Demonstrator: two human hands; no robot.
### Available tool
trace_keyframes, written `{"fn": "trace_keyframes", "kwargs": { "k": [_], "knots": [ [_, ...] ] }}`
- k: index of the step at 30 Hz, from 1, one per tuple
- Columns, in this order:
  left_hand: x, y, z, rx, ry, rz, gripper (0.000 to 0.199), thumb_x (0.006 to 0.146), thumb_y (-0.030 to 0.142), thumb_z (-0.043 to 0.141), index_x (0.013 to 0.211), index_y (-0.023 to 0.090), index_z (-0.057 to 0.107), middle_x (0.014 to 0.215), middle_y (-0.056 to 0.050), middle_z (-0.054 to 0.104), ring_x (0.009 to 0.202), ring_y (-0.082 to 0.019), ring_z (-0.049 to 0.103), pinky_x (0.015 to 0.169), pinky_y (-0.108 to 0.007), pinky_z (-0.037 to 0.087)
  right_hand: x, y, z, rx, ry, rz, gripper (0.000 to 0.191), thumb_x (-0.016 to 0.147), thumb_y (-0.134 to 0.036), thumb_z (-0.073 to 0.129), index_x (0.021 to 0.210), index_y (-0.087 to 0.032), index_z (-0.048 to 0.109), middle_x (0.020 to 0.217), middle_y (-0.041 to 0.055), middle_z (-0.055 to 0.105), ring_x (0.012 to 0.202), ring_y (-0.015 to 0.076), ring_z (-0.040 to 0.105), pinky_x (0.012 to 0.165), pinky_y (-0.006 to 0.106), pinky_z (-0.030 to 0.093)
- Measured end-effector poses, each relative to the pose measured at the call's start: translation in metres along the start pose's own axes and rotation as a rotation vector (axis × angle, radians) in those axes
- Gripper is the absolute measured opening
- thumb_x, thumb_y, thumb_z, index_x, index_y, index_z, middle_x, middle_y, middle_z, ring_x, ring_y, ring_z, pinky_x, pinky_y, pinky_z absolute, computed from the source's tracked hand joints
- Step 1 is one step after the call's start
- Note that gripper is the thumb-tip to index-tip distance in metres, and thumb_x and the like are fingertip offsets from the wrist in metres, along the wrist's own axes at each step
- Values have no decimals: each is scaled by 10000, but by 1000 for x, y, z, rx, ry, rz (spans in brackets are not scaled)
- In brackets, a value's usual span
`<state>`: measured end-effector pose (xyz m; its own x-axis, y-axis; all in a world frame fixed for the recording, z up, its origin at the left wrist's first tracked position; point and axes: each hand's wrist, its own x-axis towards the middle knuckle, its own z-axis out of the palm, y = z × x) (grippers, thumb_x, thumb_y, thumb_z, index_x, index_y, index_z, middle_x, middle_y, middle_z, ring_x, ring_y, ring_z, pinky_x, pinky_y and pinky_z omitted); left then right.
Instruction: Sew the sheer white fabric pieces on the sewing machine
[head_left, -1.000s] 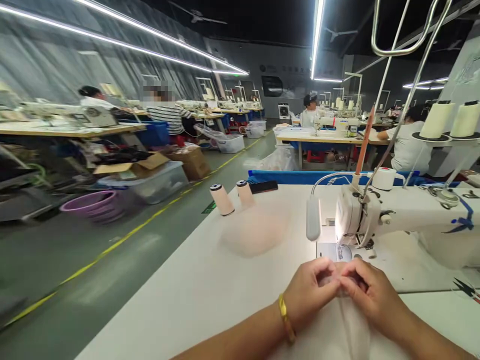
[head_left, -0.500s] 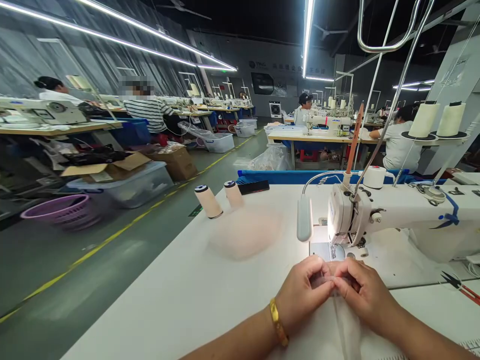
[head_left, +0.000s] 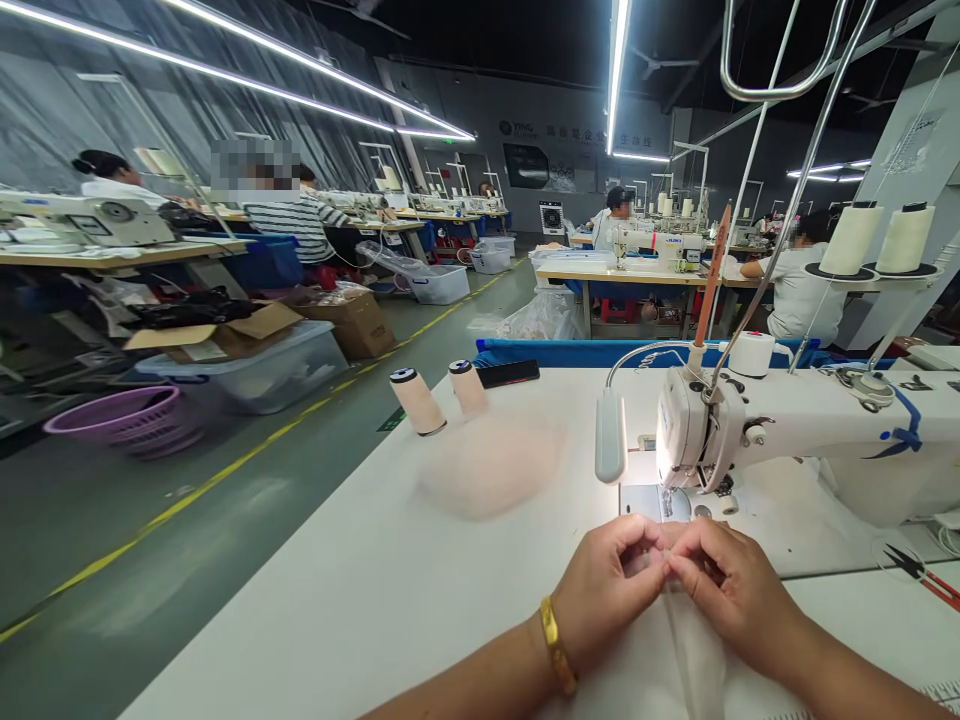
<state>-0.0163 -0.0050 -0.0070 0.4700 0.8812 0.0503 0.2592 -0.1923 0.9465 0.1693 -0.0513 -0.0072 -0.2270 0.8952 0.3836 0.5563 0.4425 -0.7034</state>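
Note:
Thin, pale sheer fabric [head_left: 694, 640] hangs from between my fingertips down over the white table toward its front edge. My left hand [head_left: 619, 575], with a gold bracelet at the wrist, pinches the fabric. Right beside it, fingertips touching, my right hand [head_left: 731, 590] pinches the same cloth. Both hands are just in front of the needle area of a white sewing machine [head_left: 694, 430]. A sheer, skin-toned piece of fabric [head_left: 491, 465] lies on the table to the left.
Two thread cones [head_left: 418, 402] and a black phone [head_left: 508, 374] are at the table's back left. A small lamp [head_left: 610, 435] stands left of the machine head. Red-handled snips [head_left: 922, 575] lie at the right. Several people sit at other machines beyond.
Both hands keep their pinch on the fabric at nearly the same place, with slight finger movement. In the background, a person in stripes has shifted a little.

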Motion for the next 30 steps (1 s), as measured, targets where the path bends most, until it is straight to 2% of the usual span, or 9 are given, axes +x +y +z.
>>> {"fn": "trace_keyframes", "kwargs": {
  "k": [7, 12, 16, 21, 26, 30],
  "knots": [
    [-1, -1, -1, 31, 28, 41, 208, 762, 361, 669, 706, 190, 565, 678, 22, 580, 644, -135, 477, 595, -240, 386, 0, -1, 0, -51, 11, -25, 212, 1025, -300, 506, 828, -240, 562, 779, -16, 671, 698, 163, 618, 664, 269, 432],
    [0, -2, 0, -40, 14, 55, 218, 754, 349, 707, 709, 190, 565, 717, -1, 628, 691, -156, 545, 632, -246, 433, 0, -1, 0, -63, 2, -26, 203, 1023, -305, 495, 836, -246, 545, 767, -14, 655, 699, 173, 614, 664, 277, 434],
    [0, 0, 1, -135, -17, 22, 222, 753, 352, 720, 795, 194, 571, 735, 9, 635, 673, -148, 548, 625, -242, 429, 1, -2, 0, -41, -22, -29, 205, 1033, -290, 469, 847, -251, 546, 807, -8, 673, 734, 179, 622, 700, 285, 447],
    [0, 3, 1, -149, -63, -34, 246, 762, 376, 717, 888, 184, 629, 681, 43, 563, 610, -120, 463, 581, -231, 366, 2, -2, -1, -16, -19, -40, 204, 1035, -268, 465, 857, -253, 562, 819, -4, 678, 752, 180, 628, 718, 287, 457],
    [1, 2, 0, -127, -64, -40, 248, 768, 402, 708, 823, 173, 632, 706, 12, 585, 656, -141, 492, 621, -253, 398, 1, -2, -2, -7, -16, -25, 193, 1032, -274, 480, 866, -250, 575, 832, -9, 690, 760, 174, 634, 714, 279, 455],
    [1, 2, 1, -91, -38, -46, 281, 765, 432, 702, 761, 187, 566, 678, 27, 550, 635, -129, 431, 587, -244, 343, 0, -1, -1, -34, -18, -1, 216, 1035, -304, 474, 849, -249, 570, 812, -7, 674, 738, 176, 620, 696, 281, 449]
  ]
}}
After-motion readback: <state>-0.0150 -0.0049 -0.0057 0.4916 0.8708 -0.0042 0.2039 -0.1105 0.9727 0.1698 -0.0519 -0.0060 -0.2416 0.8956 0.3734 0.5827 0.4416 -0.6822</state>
